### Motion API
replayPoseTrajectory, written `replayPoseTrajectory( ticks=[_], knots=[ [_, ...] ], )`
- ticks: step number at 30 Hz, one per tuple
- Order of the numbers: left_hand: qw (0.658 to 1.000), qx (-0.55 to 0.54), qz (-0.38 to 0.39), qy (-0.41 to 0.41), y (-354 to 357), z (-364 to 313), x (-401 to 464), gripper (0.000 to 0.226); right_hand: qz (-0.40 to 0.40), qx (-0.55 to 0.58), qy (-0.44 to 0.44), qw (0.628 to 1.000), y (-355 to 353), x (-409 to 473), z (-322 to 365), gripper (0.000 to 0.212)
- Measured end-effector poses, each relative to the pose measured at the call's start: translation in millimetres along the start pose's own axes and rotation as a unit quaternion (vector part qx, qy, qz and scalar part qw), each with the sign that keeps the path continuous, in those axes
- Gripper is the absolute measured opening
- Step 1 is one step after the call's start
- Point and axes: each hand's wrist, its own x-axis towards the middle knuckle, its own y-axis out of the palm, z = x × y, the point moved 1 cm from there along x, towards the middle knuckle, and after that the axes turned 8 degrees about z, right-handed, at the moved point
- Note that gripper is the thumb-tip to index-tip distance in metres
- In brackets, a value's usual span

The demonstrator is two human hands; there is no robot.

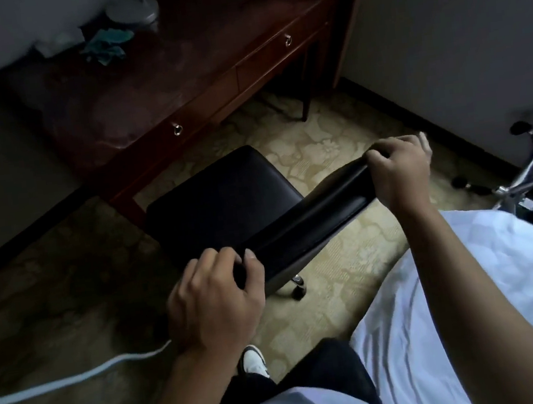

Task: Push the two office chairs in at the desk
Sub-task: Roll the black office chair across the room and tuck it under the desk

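A black office chair (224,197) with a padded seat stands on the carpet in front of the dark wooden desk (131,94), its front edge near the desk's left leg. My left hand (213,302) grips the left end of the chair's backrest top (308,223). My right hand (398,168) grips the right end of the same backrest. One caster (298,287) shows under the backrest. At the right edge, chrome legs and black casters (529,169) of what may be a second chair are partly in view.
The desk has two drawers with ring pulls (177,129) and carries a lamp base (134,10) and a teal cloth (108,45). A wall runs along the right. A white cable (78,376) crosses the floor at left. My shoe (253,361) is below the chair.
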Motion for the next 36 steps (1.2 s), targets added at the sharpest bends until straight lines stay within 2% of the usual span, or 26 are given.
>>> replayPoseTrajectory(
  ticks=[3,9,12,17,19,24,28,36],
  knots=[
    [1.0,0.01,0.001,-0.012,6.5,-19.4,17.5,0.036,0.015,-0.001,-0.009,1.0,-1.8,30.0,-6.8,0.027],
    [0.995,0.011,-0.065,-0.078,24.7,-41.6,59.5,0.036,0.019,0.014,-0.058,0.998,10.4,93.0,-18.1,0.024],
    [0.986,0.02,-0.086,-0.144,30.5,-62.0,73.5,0.033,0.069,-0.022,-0.13,0.989,10.7,122.8,-22.4,0.031],
    [0.969,0.021,-0.127,-0.21,37.2,-85.2,91.9,0.028,0.15,-0.137,-0.31,0.929,8.9,166.1,-21.5,0.028],
    [0.965,0.02,-0.129,-0.226,39.6,-87.3,95.3,0.028,0.167,-0.143,-0.35,0.911,8.6,177.8,-15.6,0.028],
    [0.952,0.037,-0.166,-0.253,43.6,-79.2,106.1,0.032,0.172,-0.095,-0.364,0.91,11.9,191.9,-5.4,0.027],
    [0.944,0.048,-0.186,-0.269,40.6,-70.3,123.2,0.033,0.181,-0.107,-0.373,0.903,23.7,211.5,8.3,0.03],
    [0.951,0.044,-0.188,-0.24,36.3,-47.5,180.9,0.026,0.17,-0.104,-0.369,0.908,46.7,254.2,31.9,0.03]
  ],
)
